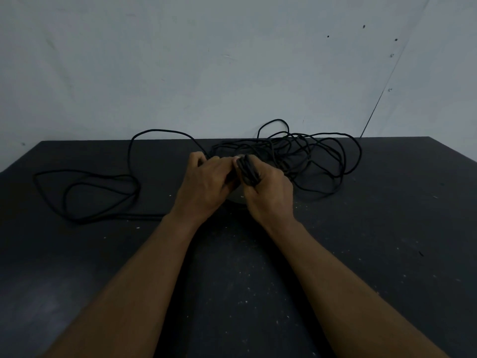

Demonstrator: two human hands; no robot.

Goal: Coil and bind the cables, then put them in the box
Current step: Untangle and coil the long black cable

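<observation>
Your right hand's (268, 195) fingers (260, 177) are clenching the coiled cable (247, 174); your left hand (206, 184) is pinching it, loose loops (322, 156) lying beyond on the tabletop (387, 228).

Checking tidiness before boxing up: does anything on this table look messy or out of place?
Yes. Most of the black cable lies in a loose tangle beyond the right hand, with stray loops sprawled left on the table. Pale specks litter its surface.
</observation>
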